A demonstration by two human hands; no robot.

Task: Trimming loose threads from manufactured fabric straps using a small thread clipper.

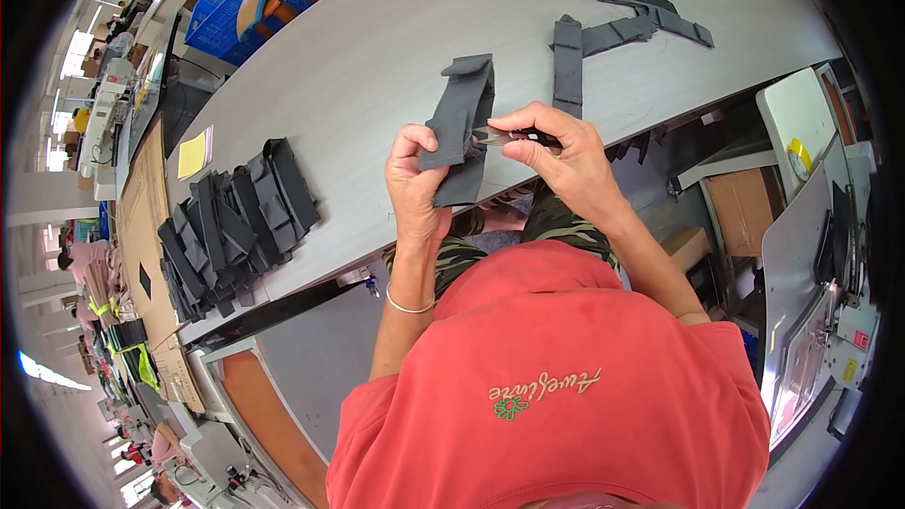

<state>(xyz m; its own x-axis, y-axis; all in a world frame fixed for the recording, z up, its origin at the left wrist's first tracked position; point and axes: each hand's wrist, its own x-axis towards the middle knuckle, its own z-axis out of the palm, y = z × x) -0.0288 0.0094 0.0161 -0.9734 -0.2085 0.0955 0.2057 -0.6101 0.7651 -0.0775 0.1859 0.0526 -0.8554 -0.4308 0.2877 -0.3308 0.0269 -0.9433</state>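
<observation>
trimming looks partly through, i judge: left hand point(415, 179) pinches 1 dark grey folded fabric strap piece point(459, 127) above the worktop's near edge, right hand point(556, 155) closed on small black thread snips point(509, 138) touching it. heap of similar dark pieces point(236, 221) lies toward the left end, 3 loose pieces point(622, 28) near the far edge. pale grey laminate worktop point(377, 47); blue plastic crate point(226, 9) beyond, sewing machines around.

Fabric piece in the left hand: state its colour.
Dark grey fabric piece, plain and unpatterned, seen best in the head view.
</observation>
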